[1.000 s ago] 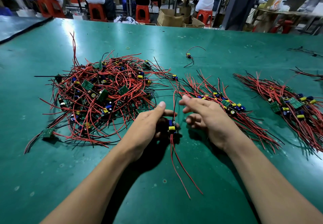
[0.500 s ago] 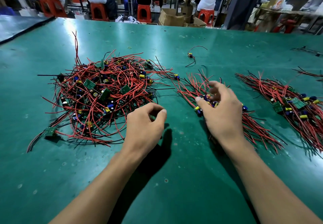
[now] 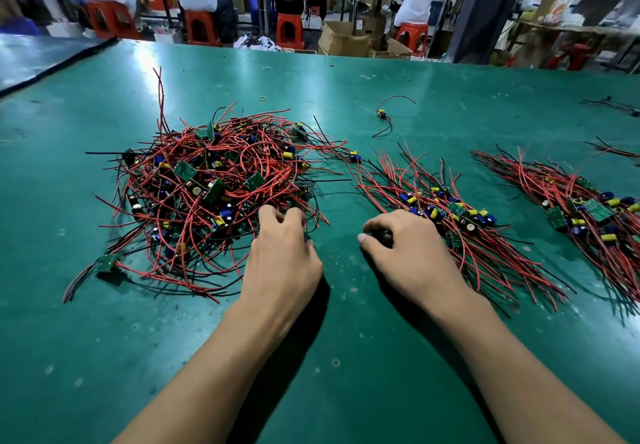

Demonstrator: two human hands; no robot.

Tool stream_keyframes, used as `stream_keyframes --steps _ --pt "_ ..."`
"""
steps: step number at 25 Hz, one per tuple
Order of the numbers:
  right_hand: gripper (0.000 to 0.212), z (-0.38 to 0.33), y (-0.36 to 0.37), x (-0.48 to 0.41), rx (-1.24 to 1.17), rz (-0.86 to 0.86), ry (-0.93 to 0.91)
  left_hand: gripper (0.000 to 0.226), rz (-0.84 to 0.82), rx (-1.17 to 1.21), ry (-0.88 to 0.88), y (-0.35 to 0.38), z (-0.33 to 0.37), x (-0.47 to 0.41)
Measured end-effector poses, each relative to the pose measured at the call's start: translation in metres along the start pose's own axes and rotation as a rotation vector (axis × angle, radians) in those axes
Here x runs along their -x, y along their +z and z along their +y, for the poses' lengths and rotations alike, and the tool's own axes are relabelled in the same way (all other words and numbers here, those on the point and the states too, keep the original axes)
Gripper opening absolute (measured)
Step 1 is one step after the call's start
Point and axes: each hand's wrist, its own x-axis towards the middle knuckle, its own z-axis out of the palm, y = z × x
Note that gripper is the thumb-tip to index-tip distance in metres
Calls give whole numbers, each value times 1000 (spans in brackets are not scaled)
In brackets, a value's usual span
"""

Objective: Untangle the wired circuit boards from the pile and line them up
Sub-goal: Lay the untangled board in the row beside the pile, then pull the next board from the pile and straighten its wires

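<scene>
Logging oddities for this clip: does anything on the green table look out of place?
One wired board lies alone farther back, apart from the pile and the rows. A small band lies loose behind the pile.

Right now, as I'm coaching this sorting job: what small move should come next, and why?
Probably the left hand should draw one board from the near edge of the tangled pile: its fingers curl into it there, grip unclear, while the right hand looks empty beside the lined-up row, ready to receive it.

Bright overhead light glares in pale streaks off the glossy green tabletop (image 3: 346, 80); a soft shadow falls right of my left hand (image 3: 282, 263); far edges bend, blurred
</scene>
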Motion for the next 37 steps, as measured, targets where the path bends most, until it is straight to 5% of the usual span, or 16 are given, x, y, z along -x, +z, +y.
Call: stream_keyframes --steps 4,8,13,17,20,22,25,29,33,37 --pt "20 -2 2 1 -12 20 13 24 -46 -93 -40 -6 3 -1" --pt "23 -3 5 2 -98 -8 -40 31 90 165 179 -4 0 0" --pt "61 -7 5 0 -216 -136 -122 29 197 358 367 4 14 11" --pt "41 -9 2 5 -400 -204 -132 26 100 431 557 12 28 25" --pt "30 -12 -1 3 -564 -102 -193 13 171 489 566 10 28 26" --pt "29 -15 -4 -3 -770 -19 -56 9 208 538 477 9 23 23" --pt "36 -23 -15 -10 -1200 5 232 28 24 590 154 17 13 11" --pt "29 -23 -26 -8 -1531 -178 386 17 -127 715 -34 19 12 5" --pt "42 -24 -24 -2 -1429 -437 253 22 -194 1153 -118 15 12 5" --pt "34 -28 -14 1 -1199 -396 228 34 -316 1286 -246 9 5 -3"
